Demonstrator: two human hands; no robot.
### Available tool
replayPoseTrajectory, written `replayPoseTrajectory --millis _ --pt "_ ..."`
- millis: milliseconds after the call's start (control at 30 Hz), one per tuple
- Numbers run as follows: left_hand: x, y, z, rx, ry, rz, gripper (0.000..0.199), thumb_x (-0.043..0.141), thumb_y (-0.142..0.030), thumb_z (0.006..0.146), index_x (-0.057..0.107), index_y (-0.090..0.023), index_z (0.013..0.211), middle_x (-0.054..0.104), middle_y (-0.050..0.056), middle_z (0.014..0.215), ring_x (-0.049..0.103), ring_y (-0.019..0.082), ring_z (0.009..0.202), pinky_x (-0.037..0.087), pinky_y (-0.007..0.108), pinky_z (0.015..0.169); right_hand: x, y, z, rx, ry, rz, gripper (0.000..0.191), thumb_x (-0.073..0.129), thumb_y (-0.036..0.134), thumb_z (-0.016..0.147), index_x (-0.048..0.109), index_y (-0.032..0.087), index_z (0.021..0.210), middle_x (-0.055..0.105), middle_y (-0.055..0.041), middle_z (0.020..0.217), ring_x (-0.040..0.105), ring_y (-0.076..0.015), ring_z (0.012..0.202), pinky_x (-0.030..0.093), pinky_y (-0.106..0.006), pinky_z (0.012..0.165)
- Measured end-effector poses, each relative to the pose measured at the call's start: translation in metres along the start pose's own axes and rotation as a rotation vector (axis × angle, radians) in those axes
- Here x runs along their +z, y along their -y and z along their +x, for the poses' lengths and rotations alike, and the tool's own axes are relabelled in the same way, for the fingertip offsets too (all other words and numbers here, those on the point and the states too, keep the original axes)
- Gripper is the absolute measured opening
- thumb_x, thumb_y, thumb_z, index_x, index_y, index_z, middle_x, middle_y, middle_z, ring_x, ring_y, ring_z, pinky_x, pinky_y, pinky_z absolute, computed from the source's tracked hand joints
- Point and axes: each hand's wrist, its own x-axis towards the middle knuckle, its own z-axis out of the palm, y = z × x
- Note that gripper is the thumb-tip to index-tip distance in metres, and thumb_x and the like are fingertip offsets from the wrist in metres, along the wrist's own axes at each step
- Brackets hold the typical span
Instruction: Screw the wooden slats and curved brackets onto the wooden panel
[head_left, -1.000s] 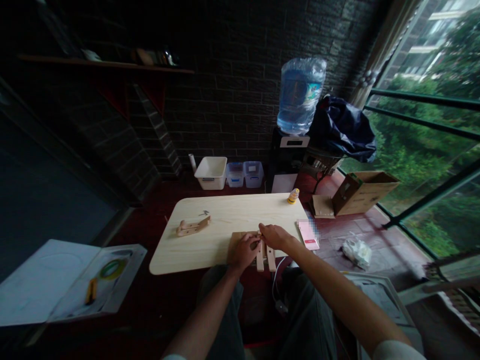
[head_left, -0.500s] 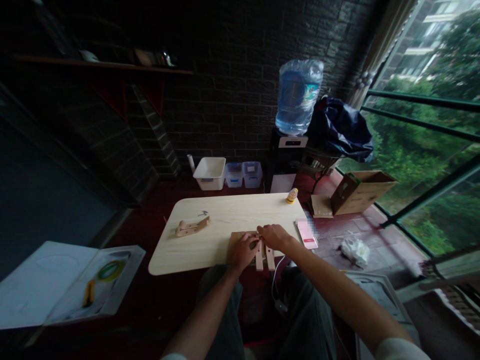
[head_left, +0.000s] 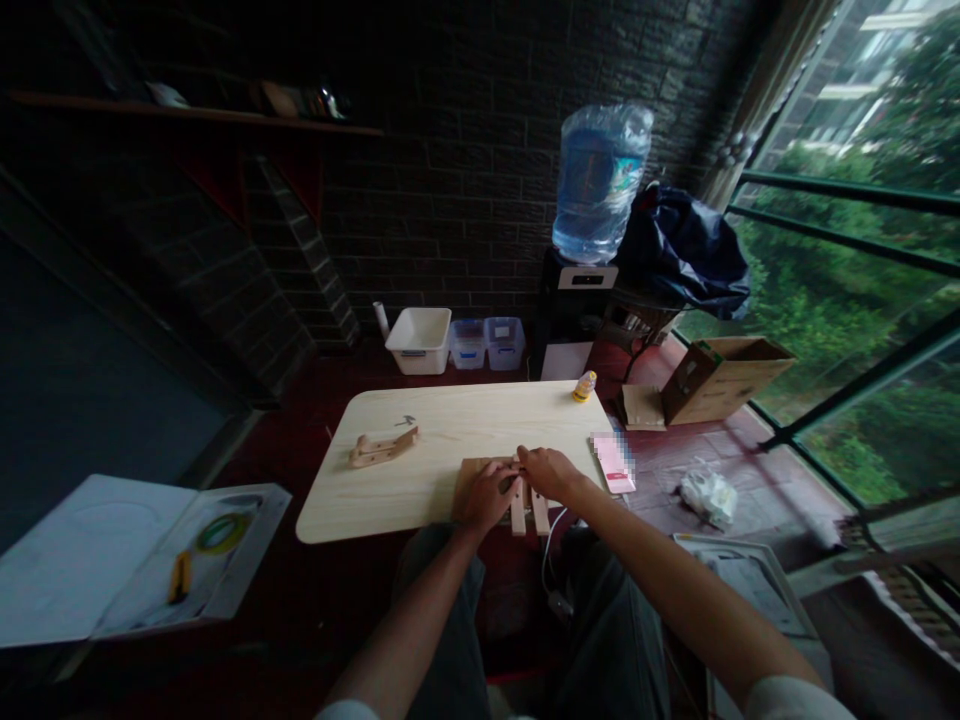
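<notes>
A wooden piece with two light legs lies at the near edge of the pale table. My left hand rests on it with bent fingers. Beside it my right hand has its fingers pressed together, and both sets of fingertips meet at the top of the legs. Whatever small thing is between them is too small to name. A second wooden assembly lies at the left of the table, near small dark pieces.
A yellow-capped bottle stands at the far right corner. By the right edge is a pink-screened phone. An open white case sits at the left, a cardboard box at the right, and a white bin behind.
The view has tilted slightly, so most things appear a little higher. Both hands remain at the same place on the wooden piece, with little change in the fingers.
</notes>
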Motion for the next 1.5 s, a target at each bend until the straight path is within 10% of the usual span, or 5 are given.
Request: replayPoseTrajectory --millis 1067,1500 --pt "-0.008 -0.013 0.0 -0.028 0.014 -0.004 0.016 0.065 -0.029 0.092 0.075 -0.026 0.104 0.068 0.004 0.113 0.066 0.019 0.105 0.053 0.034 0.1 -0.007 -0.006 -0.002 0.068 0.031 0.119 0.035 0.053 0.036 0.099 0.055 0.015 0.127 0.074 -0.0179 0.113 0.072 -0.0282 0.106 0.053 -0.033 0.081" --pt "-0.009 -0.013 0.0 -0.045 0.02 0.0 0.016 0.066 -0.031 0.092 0.076 -0.025 0.103 0.069 0.004 0.114 0.066 0.019 0.103 0.053 0.033 0.099 -0.009 0.002 0.001 -0.075 0.014 -0.067 0.03 0.046 0.018 0.099 0.055 0.018 0.128 0.071 -0.0162 0.119 0.073 -0.0256 0.104 0.056 -0.034 0.083"
